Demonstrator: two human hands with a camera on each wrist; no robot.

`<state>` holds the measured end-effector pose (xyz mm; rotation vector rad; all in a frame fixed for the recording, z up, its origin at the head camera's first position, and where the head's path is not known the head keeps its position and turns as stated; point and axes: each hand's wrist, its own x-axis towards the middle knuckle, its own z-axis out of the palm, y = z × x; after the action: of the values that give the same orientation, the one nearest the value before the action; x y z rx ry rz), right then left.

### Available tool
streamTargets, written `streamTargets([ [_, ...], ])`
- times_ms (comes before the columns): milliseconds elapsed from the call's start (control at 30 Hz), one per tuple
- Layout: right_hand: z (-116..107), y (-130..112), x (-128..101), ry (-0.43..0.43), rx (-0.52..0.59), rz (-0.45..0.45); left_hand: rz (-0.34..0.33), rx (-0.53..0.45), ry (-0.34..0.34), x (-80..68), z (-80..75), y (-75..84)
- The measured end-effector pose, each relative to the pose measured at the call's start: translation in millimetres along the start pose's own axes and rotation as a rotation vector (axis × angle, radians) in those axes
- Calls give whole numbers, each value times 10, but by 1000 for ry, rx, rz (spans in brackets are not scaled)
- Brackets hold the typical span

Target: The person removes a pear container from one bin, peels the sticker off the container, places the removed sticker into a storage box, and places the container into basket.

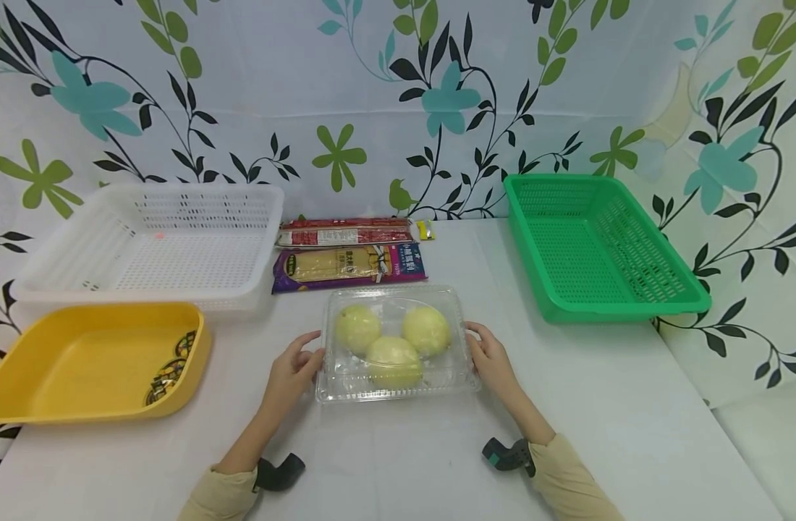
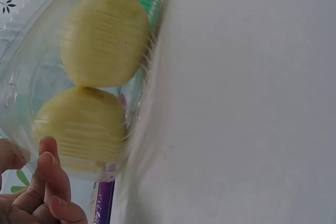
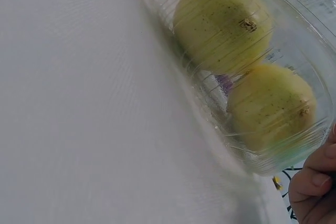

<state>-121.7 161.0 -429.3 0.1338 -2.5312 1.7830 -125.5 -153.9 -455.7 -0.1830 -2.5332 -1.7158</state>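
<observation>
A clear plastic clamshell box (image 1: 398,293) holds three round, pale yellow-green fruits (image 1: 394,362) and sits near the middle of the table. At its left side my left hand (image 1: 294,369) grips the edge, with thumb and fingers (image 2: 50,174) on either side of the rim. My right hand (image 1: 492,362) holds the opposite edge, its fingers (image 3: 310,184) curled against the box's side. Through the clear wall in the right wrist view, one fruit (image 3: 226,27) shows a dark, dried end and small specks.
Behind the box lie a purple noodle-like packet (image 1: 349,266), red packets (image 1: 346,233) and a tiny yellow packet (image 1: 426,230). A white basket (image 1: 176,250) and a yellow tray (image 1: 72,362) with small dark wrapped items stand left. A green basket (image 1: 606,246) stands right.
</observation>
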Motion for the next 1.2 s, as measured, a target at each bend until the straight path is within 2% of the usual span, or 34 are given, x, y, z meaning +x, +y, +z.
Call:
streamTargets([
  [233, 22, -20, -2, 21, -4, 15, -72, -60, -11, -34, 18, 91],
  [467, 54, -27, -6, 55, 5, 1, -65, -100, -16, -117, 3, 359],
  [567, 51, -22, -8, 73, 9, -17, -76, -141, -16, -123, 8, 395],
  [733, 12, -10, -18, 81, 42, -54, -48, -188, -1, -120, 32, 406],
  [933, -102, -35, -63, 109, 92, -63, -40, -219, -46, -100, 71, 498],
  [1067, -131, -172, -10, 90, 114, -51, -22, -212, -45, -51, -27, 603],
  [1200, -59, -375, 112, 46, 150, -59, -5, -232, -30, 29, -277, 614],
])
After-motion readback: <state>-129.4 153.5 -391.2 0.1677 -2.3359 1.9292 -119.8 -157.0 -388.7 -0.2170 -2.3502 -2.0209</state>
